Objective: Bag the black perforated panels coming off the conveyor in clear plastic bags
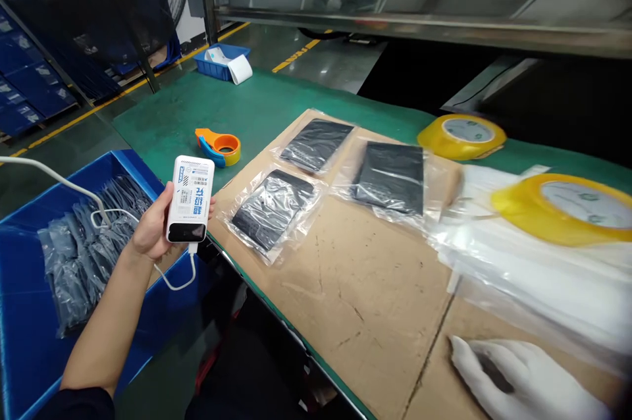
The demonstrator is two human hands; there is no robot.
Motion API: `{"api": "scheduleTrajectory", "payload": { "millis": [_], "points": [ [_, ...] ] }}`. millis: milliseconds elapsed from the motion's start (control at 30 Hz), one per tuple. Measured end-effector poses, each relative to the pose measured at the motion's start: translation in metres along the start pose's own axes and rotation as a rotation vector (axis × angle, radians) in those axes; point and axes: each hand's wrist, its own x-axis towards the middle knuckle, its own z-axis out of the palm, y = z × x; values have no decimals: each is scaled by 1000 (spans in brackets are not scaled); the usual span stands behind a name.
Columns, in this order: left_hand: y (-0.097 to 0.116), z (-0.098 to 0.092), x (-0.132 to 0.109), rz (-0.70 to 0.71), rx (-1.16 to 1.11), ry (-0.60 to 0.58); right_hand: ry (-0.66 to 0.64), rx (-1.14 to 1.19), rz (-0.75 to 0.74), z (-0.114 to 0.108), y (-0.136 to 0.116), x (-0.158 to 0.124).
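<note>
My bare left hand [154,226] is wrapped round a white power bank [190,199] with blue printing and a dark strip at its lower end. A white cable [191,268] is plugged into that end and loops away to the left. My right hand [523,374], in a white glove, rests low on the brown cardboard [365,295] at the lower right. Its thumb and a finger stand apart with nothing visible between them; its other fingers are partly hidden. Three dark flat items in clear bags [274,209] lie on the cardboard between the hands.
Left and below, a blue bin [20,315] holds several bagged grey items. An orange and blue tape dispenser [220,147] sits on the green table [162,104]. Two yellow tape rolls [461,137] and white plastic sheets [533,268] lie right. A small blue basket [217,68] stands behind.
</note>
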Motion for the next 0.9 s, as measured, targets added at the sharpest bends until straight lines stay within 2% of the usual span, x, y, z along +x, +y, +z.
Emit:
{"api": "scheduleTrajectory", "payload": {
  "millis": [100,233,333,500,733,800,900],
  "points": [
    [1,-5,0,-48,1,-20,-30,-6,-114,-6,-2,-3],
    [1,-13,-3,-57,41,-29,-13,-22,-136,-12,-14,0],
    [4,-18,-4,-78,84,-87,-4,-26,-158,-14,-21,3],
    [20,-24,1,-274,282,-303,16,-40,-165,-20,-31,2],
    [37,-35,15,-533,547,-578,-62,-98,-182,-26,-31,-3],
    [39,-38,18,-591,587,-607,-61,-98,-186,-25,-29,-4],
    [39,-42,21,-641,644,-564,-50,-91,-197,-24,-30,-4]
  ]
}}
